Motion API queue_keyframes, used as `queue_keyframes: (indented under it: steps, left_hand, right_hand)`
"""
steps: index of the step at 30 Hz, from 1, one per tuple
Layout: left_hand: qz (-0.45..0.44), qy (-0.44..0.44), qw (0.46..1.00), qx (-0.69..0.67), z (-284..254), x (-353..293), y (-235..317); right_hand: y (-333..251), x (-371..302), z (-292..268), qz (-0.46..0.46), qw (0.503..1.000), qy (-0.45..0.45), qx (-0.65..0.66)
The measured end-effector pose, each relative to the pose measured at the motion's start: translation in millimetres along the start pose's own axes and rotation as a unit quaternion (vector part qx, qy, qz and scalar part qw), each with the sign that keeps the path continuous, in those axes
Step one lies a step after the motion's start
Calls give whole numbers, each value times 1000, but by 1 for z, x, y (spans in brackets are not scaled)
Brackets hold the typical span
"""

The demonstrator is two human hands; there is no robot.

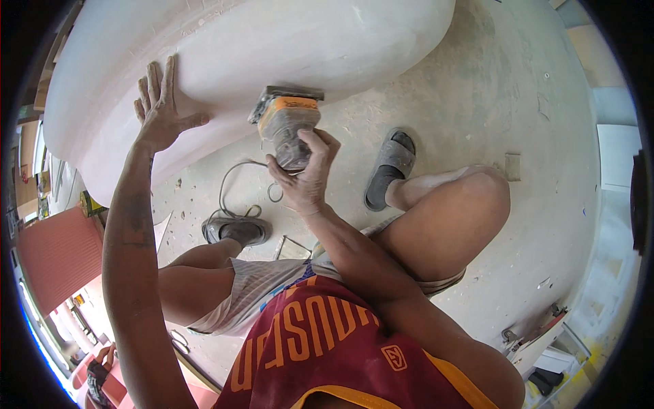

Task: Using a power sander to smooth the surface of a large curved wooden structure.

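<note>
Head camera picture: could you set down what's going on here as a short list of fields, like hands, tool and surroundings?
Left hand: flat, fingers spread, on the large white rounded form
Right hand: gripping the orange and grey power sander
Sander: its pad lies against the form's lower side
Cord: looped on the dusty concrete floor
Posture: crouched, grey slide sandals on both feet

- Left hand lies flat, fingers spread, on a big white rounded form at eleven o'clock.
- Right hand grips an orange-grey sander near centre, its pad against the form's lower edge.
- A cord loops on the dusty floor.
- Grey sandals: one at two o'clock, one at nine.
</note>
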State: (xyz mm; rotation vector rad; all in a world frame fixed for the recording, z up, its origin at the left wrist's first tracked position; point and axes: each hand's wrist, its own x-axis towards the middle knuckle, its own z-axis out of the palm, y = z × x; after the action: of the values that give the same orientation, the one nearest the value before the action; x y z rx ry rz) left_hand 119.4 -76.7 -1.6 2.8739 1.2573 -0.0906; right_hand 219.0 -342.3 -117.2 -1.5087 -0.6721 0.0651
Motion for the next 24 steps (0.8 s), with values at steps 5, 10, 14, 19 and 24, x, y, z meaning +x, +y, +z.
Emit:
queue_keyframes:
  steps: [5, 10, 14, 19, 24]
  left_hand:
    - [8, 2, 1000, -4, 4, 1, -2]
    - [17, 19, 1000, -3, 8, 1, -4]
    - [16, 27, 999, -6, 4, -1, -1]
    - [12, 18, 1000, -5, 3, 0, 2]
    - [14, 6, 1000, 7, 1, 4, 3]
  right_hand:
    - [18, 23, -18, -17, 996, 84, -33]
    - [39, 55, -55, 31, 986, 163, -30]
    - [36, 87, -83, 156, 952, 247, 96]
    - [41, 67, -70, 139, 955, 242, 104]
    - [51, 17, -31, 55, 987, 139, 63]
